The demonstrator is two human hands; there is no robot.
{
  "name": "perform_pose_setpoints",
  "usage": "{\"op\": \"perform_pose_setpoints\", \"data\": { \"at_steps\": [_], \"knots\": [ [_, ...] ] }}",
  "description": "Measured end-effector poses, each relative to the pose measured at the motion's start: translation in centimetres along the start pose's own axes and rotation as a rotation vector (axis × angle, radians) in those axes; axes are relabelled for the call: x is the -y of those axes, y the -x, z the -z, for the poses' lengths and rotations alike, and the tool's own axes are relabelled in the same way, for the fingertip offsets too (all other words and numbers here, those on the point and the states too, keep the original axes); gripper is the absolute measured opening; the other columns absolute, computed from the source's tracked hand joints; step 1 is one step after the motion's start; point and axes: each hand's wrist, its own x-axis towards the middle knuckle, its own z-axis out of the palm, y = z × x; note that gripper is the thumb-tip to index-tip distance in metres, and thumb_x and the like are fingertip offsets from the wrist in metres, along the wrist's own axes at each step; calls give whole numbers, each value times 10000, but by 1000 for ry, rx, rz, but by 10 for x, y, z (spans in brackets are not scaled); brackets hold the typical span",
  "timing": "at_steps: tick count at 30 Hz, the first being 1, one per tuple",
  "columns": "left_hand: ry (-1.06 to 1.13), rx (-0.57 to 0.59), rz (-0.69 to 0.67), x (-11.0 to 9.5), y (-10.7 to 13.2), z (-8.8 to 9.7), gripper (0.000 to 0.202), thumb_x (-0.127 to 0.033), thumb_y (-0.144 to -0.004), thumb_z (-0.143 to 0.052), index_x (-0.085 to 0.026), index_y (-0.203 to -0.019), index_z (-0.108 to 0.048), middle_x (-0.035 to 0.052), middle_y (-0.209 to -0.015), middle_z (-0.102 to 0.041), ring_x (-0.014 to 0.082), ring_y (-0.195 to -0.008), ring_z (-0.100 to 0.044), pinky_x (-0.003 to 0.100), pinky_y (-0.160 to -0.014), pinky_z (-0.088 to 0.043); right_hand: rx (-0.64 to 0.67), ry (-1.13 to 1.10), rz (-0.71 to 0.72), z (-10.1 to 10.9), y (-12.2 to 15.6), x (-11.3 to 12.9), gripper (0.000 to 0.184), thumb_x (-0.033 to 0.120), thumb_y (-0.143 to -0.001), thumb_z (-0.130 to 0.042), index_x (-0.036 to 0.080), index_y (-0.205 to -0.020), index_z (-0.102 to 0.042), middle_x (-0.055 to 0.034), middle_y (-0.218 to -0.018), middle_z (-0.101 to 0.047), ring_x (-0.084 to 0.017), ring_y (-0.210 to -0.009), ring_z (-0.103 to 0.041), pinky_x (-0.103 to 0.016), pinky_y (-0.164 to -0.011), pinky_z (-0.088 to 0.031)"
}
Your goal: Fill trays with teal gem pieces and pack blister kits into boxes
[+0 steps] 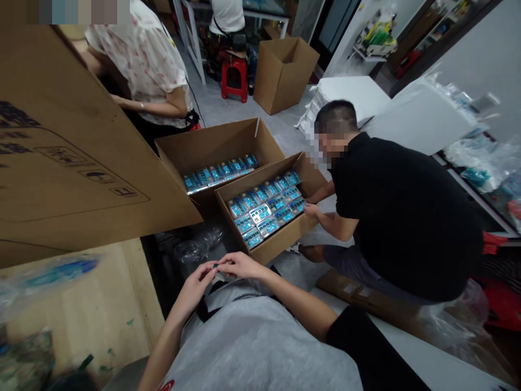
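My left hand (198, 282) and my right hand (240, 266) meet in front of my lap, over the grey shirt. Between the fingertips of both hands is a small dark green piece (215, 266), too small to tell its kind. The fingers of each hand are closed in a pinch at it. Just beyond my hands stands an open cardboard box (280, 237) with rows of blue-and-silver packs (267, 225) in it. A crouching person in a black shirt has a hand (312, 210) at that box's right side.
A second open box (215, 140) with similar packs stands behind. A large cardboard panel (101, 163) rises at left above a wooden board (122, 288) with green scraps. See-through plastic (199, 247) lies near my left hand. Another person sits at far left; a red stool (234, 76) stands behind.
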Motion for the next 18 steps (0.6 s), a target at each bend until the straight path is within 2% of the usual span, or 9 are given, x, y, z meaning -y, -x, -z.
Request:
{"op": "perform_pose_setpoints", "data": {
  "at_steps": [3,5,6,7,8,11,13,15,18],
  "knots": [
    [89,-16,2,-8,-1,17,249,-347,-535,-853,-202,-660,-693,51,-990,-731,253,-960,-615,331,-923,-460,-11,-37,-4,46,22,1,185,173,-790,-714,86,-946,-669,91,-483,-482,-41,-401,-391,-186,-418,-276],
    [204,-77,-19,-16,-6,35,264,-450,-594,-793,-226,-659,-669,16,-1014,-729,226,-935,-621,324,-880,-489,-143,-89,36,86,37,5,186,292,-924,-579,109,-916,-615,89,-570,-476,-12,-412,-358,-146,-412,-295],
    [267,-118,-28,-20,-8,44,283,-499,-621,-751,-237,-645,-649,-1,-991,-730,209,-918,-622,320,-862,-498,-182,-116,46,101,43,7,273,342,-974,-489,113,-860,-585,78,-603,-486,-5,-411,-344,-144,-415,-314],
    [322,-154,-27,-23,-11,52,286,-501,-628,-736,-235,-628,-632,1,-951,-732,200,-893,-623,322,-847,-503,-202,-141,58,112,45,10,427,362,-1028,-306,99,-809,-560,75,-611,-474,30,-408,-325,-135,-466,-301],
    [354,-166,-9,-26,-14,59,268,-463,-616,-749,-225,-621,-627,18,-918,-732,202,-876,-627,333,-838,-507,-205,-166,62,116,46,13,457,378,-1033,-277,101,-781,-539,86,-595,-437,35,-403,-285,-134,-471,-286],
    [415,-86,66,-29,-17,67,202,-323,-574,-792,-198,-665,-662,79,-912,-733,238,-861,-644,401,-842,-509,-105,-219,38,95,32,22,337,368,-979,-464,132,-747,-533,109,-506,-335,-8,-398,-261,-166,-447,-266],
    [485,-94,30,-28,-17,67,189,-378,-617,-763,-224,-674,-669,40,-887,-732,209,-813,-646,391,-839,-517,-34,-237,19,67,19,25,244,304,-957,-508,142,-783,-562,104,-480,-345,-34,-410,-307,-189,-467,-300],
    [515,-145,-4,-25,-16,63,205,-433,-647,-732,-241,-648,-660,-7,-828,-725,161,-746,-634,339,-804,-532,-44,-246,12,43,7,22,203,272,-956,-494,153,-810,-569,104,-473,-354,-41,-411,-309,-190,-476,-298],
    [420,-118,88,-11,-11,50,239,-371,-550,-808,-198,-657,-684,28,-840,-736,164,-751,-649,310,-756,-545,-97,-220,-37,19,1,4,177,230,-892,-588,148,-739,-552,105,-453,-387,-38,-398,-305,-186,-446,-239]
  ]
}}
